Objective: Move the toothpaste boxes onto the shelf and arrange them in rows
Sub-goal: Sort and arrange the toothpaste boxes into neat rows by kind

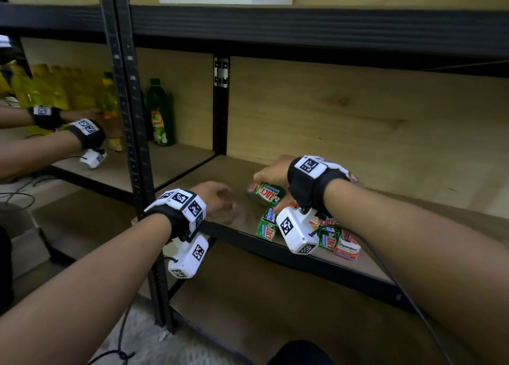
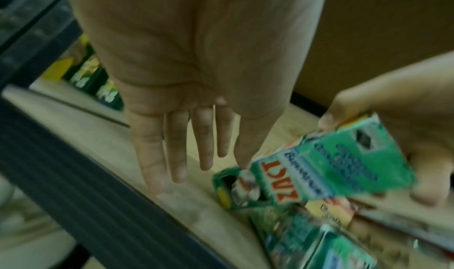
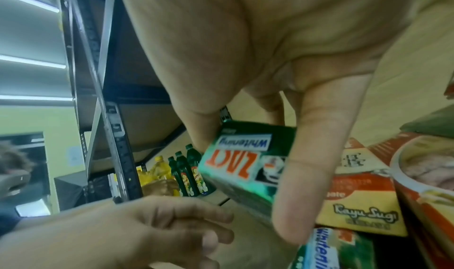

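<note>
My right hand grips a green ZACT toothpaste box just above the wooden shelf board; the right wrist view shows the thumb across its printed face. Under my right wrist lies a loose pile of boxes: a green ZACT box, more green ones and a red-and-white Pepsodent box at the front edge. My left hand hovers open to the left of the held box, holding nothing. Its fingers are straight, close to the held box.
A black upright post divides the shelving. In the left bay stand a green bottle and yellow oil bottles, where another person's hands work. A black beam runs overhead. A yellow Kayu Sugi box lies in the pile.
</note>
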